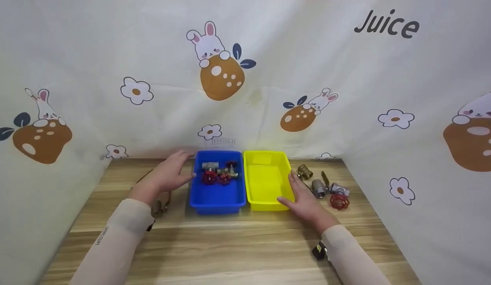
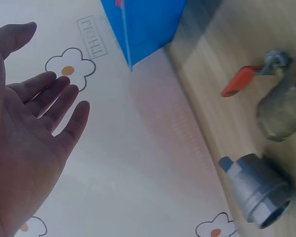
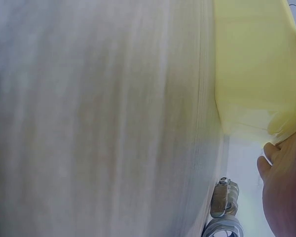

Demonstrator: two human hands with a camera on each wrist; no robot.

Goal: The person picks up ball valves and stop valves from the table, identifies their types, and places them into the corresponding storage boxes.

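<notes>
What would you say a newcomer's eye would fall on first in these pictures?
Probably the bright blue tray and yellow tray, side by side on the table, with the left hand by the blue one and the right hand at the yellow one's outer edge. Next, perhaps, the red-wheeled valves inside the blue tray, then the cartoon rabbits on the pale sheet behind.

Both arms extended forward, hands apart, thumbs set off from the fingers.
Left forearm [image 1: 118, 241]: light sleeve, angled inward from lower left; left wrist [image 1: 143, 193] bare above the cuff. Left hand [image 1: 170, 173]: fingers extended with a slight bend, palm visible in the left wrist view. Right forearm [image 1: 353, 253]: light sleeve, angled inward from lower right. Right hand [image 1: 304, 200]: fingers extended forward, thumb directed inward.
</notes>
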